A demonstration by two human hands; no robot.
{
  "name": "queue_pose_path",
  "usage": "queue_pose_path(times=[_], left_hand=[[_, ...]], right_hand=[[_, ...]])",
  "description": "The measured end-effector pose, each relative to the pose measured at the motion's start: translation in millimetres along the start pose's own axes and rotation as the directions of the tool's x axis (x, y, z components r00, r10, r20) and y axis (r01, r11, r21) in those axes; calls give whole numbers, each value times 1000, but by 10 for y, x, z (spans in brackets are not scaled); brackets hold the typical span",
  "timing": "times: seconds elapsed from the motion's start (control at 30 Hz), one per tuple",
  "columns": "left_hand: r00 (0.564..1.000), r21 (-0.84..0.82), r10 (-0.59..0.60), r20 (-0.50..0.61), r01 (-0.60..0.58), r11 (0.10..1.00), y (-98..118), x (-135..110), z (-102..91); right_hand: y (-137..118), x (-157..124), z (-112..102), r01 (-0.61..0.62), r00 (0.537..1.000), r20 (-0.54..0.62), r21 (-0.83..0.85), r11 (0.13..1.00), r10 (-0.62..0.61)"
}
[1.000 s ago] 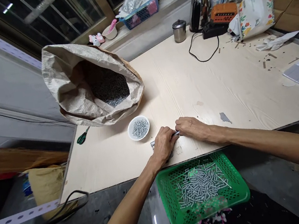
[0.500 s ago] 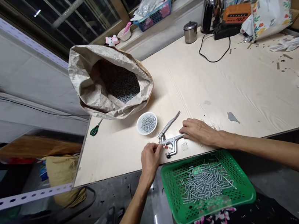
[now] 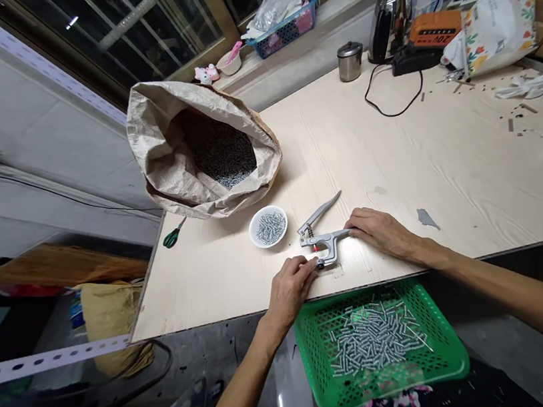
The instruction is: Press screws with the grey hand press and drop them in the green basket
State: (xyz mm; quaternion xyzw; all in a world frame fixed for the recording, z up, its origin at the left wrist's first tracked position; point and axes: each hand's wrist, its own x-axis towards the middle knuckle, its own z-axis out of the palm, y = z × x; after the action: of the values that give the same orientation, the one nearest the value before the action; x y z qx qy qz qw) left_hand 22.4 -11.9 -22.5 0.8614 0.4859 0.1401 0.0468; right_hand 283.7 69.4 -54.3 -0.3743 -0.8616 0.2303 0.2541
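A metal hand press tool [image 3: 324, 235] lies on the pale wooden table [image 3: 447, 158], its upper lever raised. My right hand [image 3: 381, 232] rests on the tool's lower handle and holds it down. My left hand [image 3: 291, 288] is at the tool's jaw, fingers pinched together on something too small to make out. A small white bowl [image 3: 268, 226] of little metal pieces sits just left of the tool. Below the table edge, a green plastic basket [image 3: 383, 349] holds several small silver pieces.
A large open paper sack [image 3: 203, 149] of dark small parts stands at the table's back left. Green-handled scissors [image 3: 173, 235] lie by the left edge. A kettle [image 3: 389, 15], steel cup [image 3: 349, 61], black cord [image 3: 392, 95] and orange device [image 3: 433, 29] sit at the back right.
The tool's lever, first pressed under both hands, has sprung up. My left hand left the handle, drew back toward the table edge, then pinched at the jaw. My right hand stayed on the handle.
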Motion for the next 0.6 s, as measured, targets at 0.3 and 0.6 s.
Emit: queue_pose_path(times=[0.3, 0.6], left_hand=[[982, 62, 185, 34, -187, 980, 141, -28, -19], [966, 220, -141, -216, 189, 957, -221, 192, -448]], right_hand=[[17, -20, -18, -80, 996, -47, -26, 996, 79], [-68, -20, 104, -4, 999, -32, -90, 996, 1]])
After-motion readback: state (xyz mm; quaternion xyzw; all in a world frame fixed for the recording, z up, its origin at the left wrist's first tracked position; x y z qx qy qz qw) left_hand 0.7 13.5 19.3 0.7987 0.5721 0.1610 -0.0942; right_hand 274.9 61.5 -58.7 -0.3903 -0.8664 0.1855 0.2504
